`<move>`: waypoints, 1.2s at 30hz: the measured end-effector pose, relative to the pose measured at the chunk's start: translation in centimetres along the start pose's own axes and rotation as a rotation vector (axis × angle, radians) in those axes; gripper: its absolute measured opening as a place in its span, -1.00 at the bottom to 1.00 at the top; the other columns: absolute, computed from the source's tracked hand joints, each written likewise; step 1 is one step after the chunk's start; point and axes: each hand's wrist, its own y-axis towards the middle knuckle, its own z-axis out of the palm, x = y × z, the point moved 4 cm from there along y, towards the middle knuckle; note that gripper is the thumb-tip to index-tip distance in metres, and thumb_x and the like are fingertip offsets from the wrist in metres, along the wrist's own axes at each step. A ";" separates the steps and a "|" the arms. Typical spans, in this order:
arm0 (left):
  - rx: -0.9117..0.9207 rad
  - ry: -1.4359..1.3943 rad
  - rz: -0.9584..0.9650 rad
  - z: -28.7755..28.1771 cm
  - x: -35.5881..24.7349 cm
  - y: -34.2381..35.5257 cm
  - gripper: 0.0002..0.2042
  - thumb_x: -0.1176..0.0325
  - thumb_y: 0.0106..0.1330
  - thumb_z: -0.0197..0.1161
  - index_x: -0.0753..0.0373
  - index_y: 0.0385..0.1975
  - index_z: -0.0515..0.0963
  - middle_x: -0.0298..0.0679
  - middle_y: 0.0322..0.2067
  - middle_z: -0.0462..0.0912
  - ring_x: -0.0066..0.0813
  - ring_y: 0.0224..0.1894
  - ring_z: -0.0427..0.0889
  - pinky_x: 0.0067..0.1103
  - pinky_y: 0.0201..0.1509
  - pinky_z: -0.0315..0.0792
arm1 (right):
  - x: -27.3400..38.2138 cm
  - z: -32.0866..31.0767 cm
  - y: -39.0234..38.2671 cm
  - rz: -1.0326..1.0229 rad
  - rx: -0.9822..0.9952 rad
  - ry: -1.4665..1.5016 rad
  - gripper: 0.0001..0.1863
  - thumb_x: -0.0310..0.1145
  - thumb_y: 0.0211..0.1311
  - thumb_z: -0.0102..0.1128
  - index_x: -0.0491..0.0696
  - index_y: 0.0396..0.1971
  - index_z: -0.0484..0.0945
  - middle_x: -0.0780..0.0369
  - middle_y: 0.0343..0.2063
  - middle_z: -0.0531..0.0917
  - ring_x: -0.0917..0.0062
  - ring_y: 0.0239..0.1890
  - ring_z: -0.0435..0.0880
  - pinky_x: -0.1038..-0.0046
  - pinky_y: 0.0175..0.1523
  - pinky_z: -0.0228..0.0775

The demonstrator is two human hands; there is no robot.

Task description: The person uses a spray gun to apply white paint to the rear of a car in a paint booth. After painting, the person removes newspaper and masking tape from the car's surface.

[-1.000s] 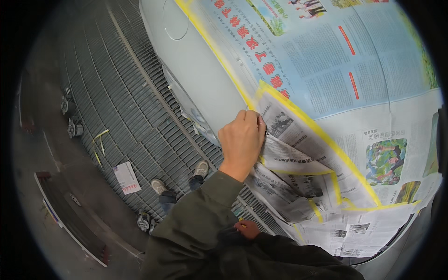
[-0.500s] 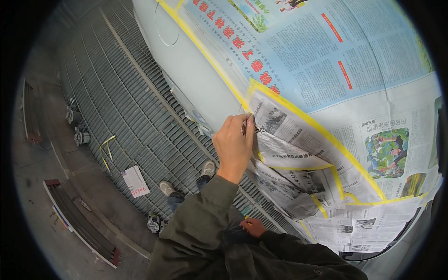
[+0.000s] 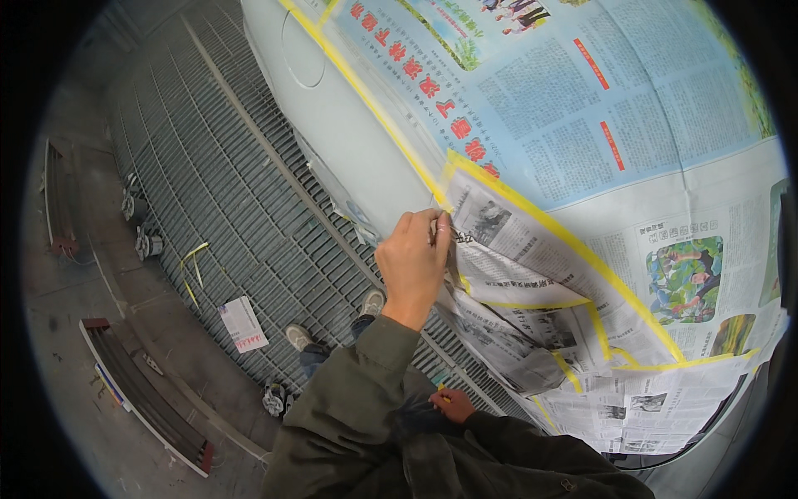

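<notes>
My left hand is closed in a pinch at the edge of a newspaper sheet, beside the end of a strip of yellow masking tape. Its fingertips hide exactly what lies between them. The sheet's paper hangs in folds below that hand, with more yellow tape along its borders. Underneath is a pale grey car body panel, bare on the left and papered over on the right. Lower down, close to my body, my right hand is curled around a small yellow thing, mostly hidden, whose kind I cannot make out.
A metal floor grating runs left of the panel. On it lie a printed sheet and a loop of yellow tape. Long dark rails with reddish ends lie at the far left. My shoes stand on the grating.
The view has shifted slightly, so the panel and paper sit a little lower. My left hand stays pinched at the same edge; my right hand has hardly moved.
</notes>
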 end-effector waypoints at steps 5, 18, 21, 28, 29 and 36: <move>0.009 -0.034 0.079 0.2 -0.9 0.3 -0.91 0.38 0.20 0.40 0.21 -0.37 0.66 -0.27 -0.57 0.55 -0.35 -0.61 0.56 -0.48 -0.55 0.38 | 0.2 0.1 0.2 -0.026 0.004 -0.008 -0.71 -0.18 0.37 0.15 -0.11 -0.28 0.68 0.25 -0.46 0.70 0.51 -0.36 0.69 0.44 -0.18 0.47; -0.023 0.129 0.191 1.7 -0.2 0.6 -0.84 0.42 0.08 0.40 0.15 -0.38 0.56 -0.32 -0.56 0.57 -0.35 -0.65 0.58 -0.49 -0.60 0.42 | -0.1 -0.1 0.6 -0.027 0.007 -0.030 -0.72 -0.19 0.40 0.14 -0.09 -0.25 0.68 0.28 -0.46 0.67 0.57 -0.41 0.64 0.46 -0.25 0.45; -0.027 0.037 0.145 1.5 0.4 0.4 -0.84 0.43 0.09 0.40 0.19 -0.36 0.56 -0.31 -0.57 0.57 -0.40 -0.65 0.57 -0.51 -0.59 0.42 | 0.0 -0.2 0.6 -0.026 0.007 -0.029 -0.73 -0.21 0.41 0.13 -0.09 -0.26 0.68 0.30 -0.46 0.67 0.61 -0.43 0.62 0.48 -0.27 0.44; -0.039 -0.091 -0.071 0.6 1.3 -0.1 -0.87 0.41 0.19 0.39 0.29 -0.35 0.61 -0.30 -0.64 0.49 -0.51 -0.68 0.41 -0.54 -0.59 0.30 | 0.2 -0.3 0.6 -0.029 -0.011 -0.040 -0.74 -0.22 0.40 0.14 -0.10 -0.29 0.69 0.30 -0.48 0.67 0.63 -0.44 0.62 0.51 -0.27 0.44; -0.028 -0.112 -0.107 0.4 1.2 -0.1 -0.87 0.40 0.20 0.39 0.30 -0.35 0.63 -0.29 -0.65 0.48 -0.52 -0.68 0.39 -0.54 -0.59 0.28 | 0.1 -0.3 0.6 -0.021 -0.011 -0.041 -0.74 -0.22 0.40 0.14 -0.10 -0.29 0.69 0.30 -0.48 0.67 0.62 -0.44 0.62 0.50 -0.27 0.44; 0.006 -0.173 -0.091 -0.2 0.1 0.1 -0.83 0.38 0.18 0.43 0.34 -0.35 0.65 -0.27 -0.66 0.47 -0.53 -0.67 0.38 -0.55 -0.58 0.26 | 0.7 -0.3 0.5 -0.013 0.020 -0.034 -0.72 -0.20 0.41 0.13 -0.11 -0.25 0.68 0.29 -0.45 0.67 0.60 -0.42 0.62 0.46 -0.25 0.45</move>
